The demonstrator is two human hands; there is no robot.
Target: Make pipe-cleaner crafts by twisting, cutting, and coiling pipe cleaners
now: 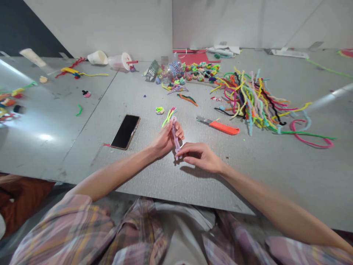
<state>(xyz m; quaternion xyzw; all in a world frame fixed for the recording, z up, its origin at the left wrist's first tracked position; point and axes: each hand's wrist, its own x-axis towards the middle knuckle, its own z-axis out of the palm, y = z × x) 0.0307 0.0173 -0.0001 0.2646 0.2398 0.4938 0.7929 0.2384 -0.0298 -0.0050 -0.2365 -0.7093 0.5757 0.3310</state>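
Observation:
Between thumb and fingers, my left hand [165, 140] grips a lavender pipe cleaner [175, 137] that is bent into a long folded strand. Its lower end lies at the fingertips of my right hand [202, 156], whose thumb and index finger are pinched on it. Just past my left fingertips are short green and pink pipe cleaner pieces [167, 117]; whether the hand touches them I cannot tell. A small yellow-green twisted piece [159, 110] rests on the table beyond that hand. To the right lies a utility knife [220, 127] with an orange-red handle and its blade out.
A smartphone [125, 131] lies left of my hands. At the right is a heap of colourful pipe cleaners [250, 97]. Finished-looking colourful pieces [202, 70], a plastic bag [172, 71] and tipped cups [120, 61] sit along the back, below a white partition [116, 25].

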